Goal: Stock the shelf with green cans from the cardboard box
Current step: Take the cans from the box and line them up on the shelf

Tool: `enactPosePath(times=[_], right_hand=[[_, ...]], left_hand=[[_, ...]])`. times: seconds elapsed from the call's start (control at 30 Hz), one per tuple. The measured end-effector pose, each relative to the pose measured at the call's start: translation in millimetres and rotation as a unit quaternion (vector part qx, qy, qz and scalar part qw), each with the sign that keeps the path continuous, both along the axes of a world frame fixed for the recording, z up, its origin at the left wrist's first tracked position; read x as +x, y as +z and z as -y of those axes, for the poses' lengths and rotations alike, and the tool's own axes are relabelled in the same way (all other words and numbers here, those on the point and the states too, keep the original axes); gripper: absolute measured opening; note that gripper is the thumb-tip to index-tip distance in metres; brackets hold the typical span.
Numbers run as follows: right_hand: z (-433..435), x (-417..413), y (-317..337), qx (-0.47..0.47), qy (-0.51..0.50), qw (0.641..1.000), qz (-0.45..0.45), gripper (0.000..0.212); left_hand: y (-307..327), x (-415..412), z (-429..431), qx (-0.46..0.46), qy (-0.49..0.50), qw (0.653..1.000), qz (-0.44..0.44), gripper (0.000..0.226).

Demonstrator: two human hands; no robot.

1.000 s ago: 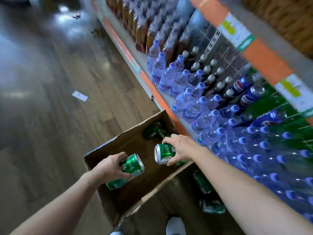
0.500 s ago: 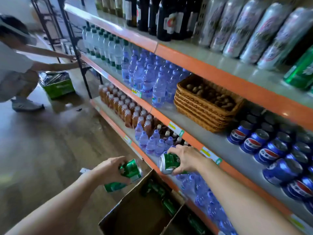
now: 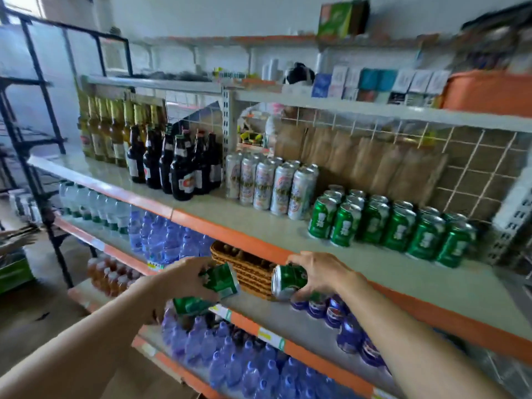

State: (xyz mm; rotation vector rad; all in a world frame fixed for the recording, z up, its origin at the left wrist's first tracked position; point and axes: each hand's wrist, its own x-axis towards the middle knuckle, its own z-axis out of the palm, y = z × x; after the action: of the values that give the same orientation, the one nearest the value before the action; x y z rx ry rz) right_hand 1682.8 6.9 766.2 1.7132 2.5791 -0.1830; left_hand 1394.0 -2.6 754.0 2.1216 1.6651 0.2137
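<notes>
Orange-edged shelf (image 3: 374, 269) with green cans (image 3: 397, 228), white wall (image 3: 201, 21) behind

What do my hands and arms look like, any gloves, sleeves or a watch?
The left hand and right hand are bare, no gloves. The left forearm and right forearm are bare too, no sleeve in view. No watch, ring or wristband shows on the sides facing the camera.
</notes>
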Motion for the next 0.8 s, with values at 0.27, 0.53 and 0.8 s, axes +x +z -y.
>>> enactPosePath(times=[0.27,0.53,0.8], right_hand=[[14,128,53,0.011,-0.128,0.992,-0.003,0.090],[29,233,68,0.031,-0.196,0.980,-0.001,0.090],[49,284,43,-0.015,-0.239,0.970,-0.034,0.093]], left_hand=[[63,135,-51,0.011,-0.108,0.994,0.027,0.069],[89,268,-89,0.034,-0.201,0.979,-0.003,0.082],[88,354,-99,0.046,-0.266,0.962,-0.030,0.083]])
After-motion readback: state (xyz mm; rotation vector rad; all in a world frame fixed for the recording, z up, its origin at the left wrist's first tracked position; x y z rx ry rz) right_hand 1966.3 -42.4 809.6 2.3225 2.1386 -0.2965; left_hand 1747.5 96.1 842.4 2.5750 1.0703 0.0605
